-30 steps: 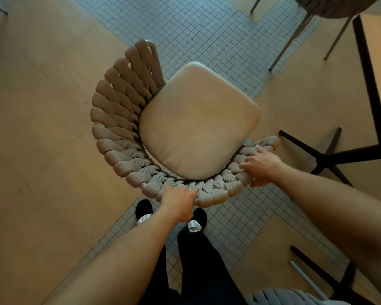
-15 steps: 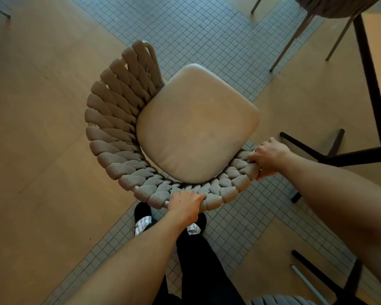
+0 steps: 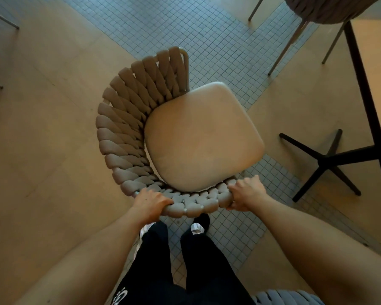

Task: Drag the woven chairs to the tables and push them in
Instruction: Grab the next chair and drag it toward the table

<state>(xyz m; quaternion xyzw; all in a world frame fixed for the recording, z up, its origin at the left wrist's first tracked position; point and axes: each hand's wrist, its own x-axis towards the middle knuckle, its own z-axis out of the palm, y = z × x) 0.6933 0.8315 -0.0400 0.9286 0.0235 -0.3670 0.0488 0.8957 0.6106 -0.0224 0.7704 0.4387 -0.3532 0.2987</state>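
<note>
A beige woven chair (image 3: 128, 119) with a tan seat cushion (image 3: 202, 137) stands on the floor right below me, its open front facing up and to the right. My left hand (image 3: 151, 204) grips the woven back rim at its near left part. My right hand (image 3: 246, 195) grips the end of the same rim at the near right. The table (image 3: 374, 89), with a light top and a dark edge, runs along the right side, its black cross foot (image 3: 323, 161) on the floor just right of the chair.
Another woven chair (image 3: 326, 7) on thin metal legs stands at the table at the top right. A grey woven chair back (image 3: 288, 297) shows at the bottom edge. Thin metal legs (image 3: 2, 18) show at the far left. My legs and shoes stand behind the chair.
The chair has turned so its front points more toward the table. My right hand slid along the rim toward me, and my left hand shifted leftward on the back rim.
</note>
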